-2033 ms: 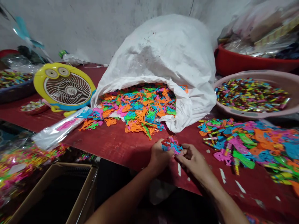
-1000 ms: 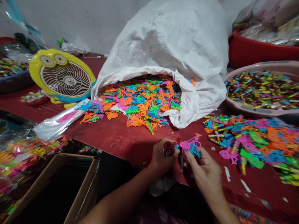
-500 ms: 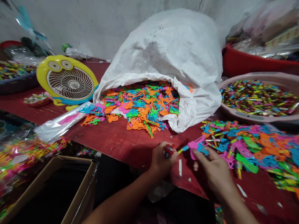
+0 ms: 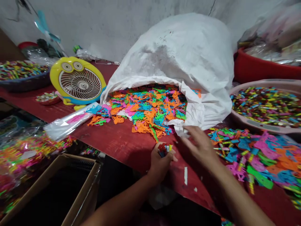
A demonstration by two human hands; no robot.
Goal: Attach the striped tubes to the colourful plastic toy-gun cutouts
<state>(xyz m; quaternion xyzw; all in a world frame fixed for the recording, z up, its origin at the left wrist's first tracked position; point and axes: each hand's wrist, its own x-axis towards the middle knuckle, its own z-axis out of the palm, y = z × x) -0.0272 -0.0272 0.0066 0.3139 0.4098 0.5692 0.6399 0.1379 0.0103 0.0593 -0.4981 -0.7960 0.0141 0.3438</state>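
Observation:
My left hand [image 4: 159,162] rests on the red table [image 4: 113,142] near its front edge, closed round a small bundle of coloured sticks [image 4: 164,148]. My right hand [image 4: 199,145] is blurred by motion, fingers stretched out and empty, reaching toward the mouth of a big white sack [image 4: 178,59]. Many small plastic toys [image 4: 145,108] in orange, pink, blue and green spill from the sack onto the table. Another heap of toys [image 4: 254,150] lies to the right of my right hand.
A yellow cartoon-faced fan [image 4: 78,82] stands at the left, a clear plastic packet [image 4: 68,121] in front of it. A pink basin [image 4: 265,125] of coloured sticks and a red tub [image 4: 258,67] sit at the right. An open cardboard box [image 4: 77,188] is below the table's edge.
My right hand let go of the pink and blue toys at the right heap and has swung forward toward the sack, empty. My left hand kept its bundle and hardly moved.

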